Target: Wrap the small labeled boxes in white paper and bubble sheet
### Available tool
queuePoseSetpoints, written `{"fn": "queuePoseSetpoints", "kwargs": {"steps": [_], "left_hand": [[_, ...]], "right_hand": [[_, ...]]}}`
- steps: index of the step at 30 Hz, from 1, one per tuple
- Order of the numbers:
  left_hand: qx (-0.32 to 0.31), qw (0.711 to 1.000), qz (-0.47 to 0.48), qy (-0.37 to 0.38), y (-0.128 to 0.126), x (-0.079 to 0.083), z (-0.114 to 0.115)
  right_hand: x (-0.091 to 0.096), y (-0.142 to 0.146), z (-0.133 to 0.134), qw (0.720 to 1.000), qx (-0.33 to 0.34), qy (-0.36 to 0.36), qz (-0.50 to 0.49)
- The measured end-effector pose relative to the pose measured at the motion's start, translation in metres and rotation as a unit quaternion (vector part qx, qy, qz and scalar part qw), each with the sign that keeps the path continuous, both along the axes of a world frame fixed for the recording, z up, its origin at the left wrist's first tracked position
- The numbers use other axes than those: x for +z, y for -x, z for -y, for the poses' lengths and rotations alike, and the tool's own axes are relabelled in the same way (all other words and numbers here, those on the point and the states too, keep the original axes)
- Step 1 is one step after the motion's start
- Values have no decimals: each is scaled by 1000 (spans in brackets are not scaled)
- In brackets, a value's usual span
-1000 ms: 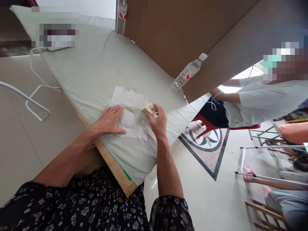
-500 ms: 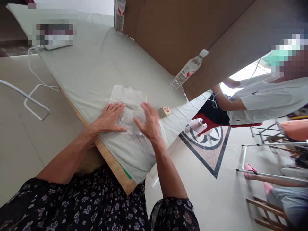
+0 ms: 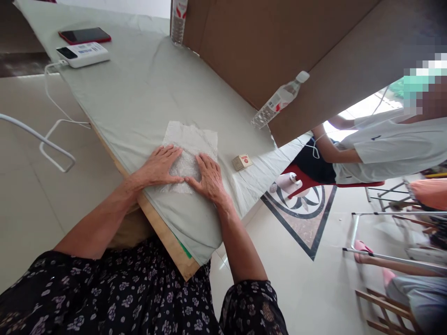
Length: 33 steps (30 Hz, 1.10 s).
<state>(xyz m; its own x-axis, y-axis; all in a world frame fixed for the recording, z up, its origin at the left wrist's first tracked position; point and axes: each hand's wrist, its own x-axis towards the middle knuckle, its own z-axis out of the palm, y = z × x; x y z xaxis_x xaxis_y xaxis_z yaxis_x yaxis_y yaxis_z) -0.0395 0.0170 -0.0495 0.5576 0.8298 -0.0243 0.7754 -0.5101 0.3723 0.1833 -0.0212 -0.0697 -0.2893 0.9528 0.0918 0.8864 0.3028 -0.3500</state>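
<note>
The left hand (image 3: 159, 168) lies palm down with its fingers spread, covering the left side of a crinkled whitish sheet (image 3: 192, 137). The right hand (image 3: 207, 179) lies palm down on the sheet's right side, its fingers also a little apart. The two thumbs point at each other, their tips touching or nearly so; I cannot tell which. The sheet is under and between both hands and reaches past their fingertips, lying on the pale cloth (image 3: 139, 102) that covers the table.

Just to the right of the right hand, and apart from it, a small box (image 3: 242, 162) sits on the cloth. Beyond the right hand, a clear bottle (image 3: 279, 101) stands beside a large cardboard panel (image 3: 244, 51). Well ahead of the left hand and off to its left are a white device (image 3: 84, 54) and a phone (image 3: 85, 35). Far to the right of the right hand, a person in a white shirt (image 3: 398, 144) sits.
</note>
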Motion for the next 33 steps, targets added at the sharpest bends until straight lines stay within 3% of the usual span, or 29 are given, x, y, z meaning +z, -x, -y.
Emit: {"fn": "queuePoseSetpoints", "kwargs": {"steps": [9, 15, 20, 22, 26, 29, 33], "left_hand": [[-15, 1000, -6, 6, 11, -6, -7], [11, 999, 24, -37, 1, 1, 14], [65, 997, 30, -43, -2, -6, 27], [68, 996, 30, -41, 0, -11, 28], [64, 996, 42, -47, 2, -16, 27], [65, 995, 51, -49, 2, -16, 27], [64, 995, 56, -45, 1, -14, 28]], "right_hand": [[-7, -17, 14, 997, -56, -38, -46], [-6, -16, 15, 997, -59, -40, -35], [-8, -19, 16, 991, -71, -92, -66], [-7, -28, 14, 975, -130, -161, -84], [-8, -62, 3, 901, -321, -278, -90], [-14, -88, -8, 885, -395, -221, -111], [-16, -102, -11, 896, -358, -155, -215]]}}
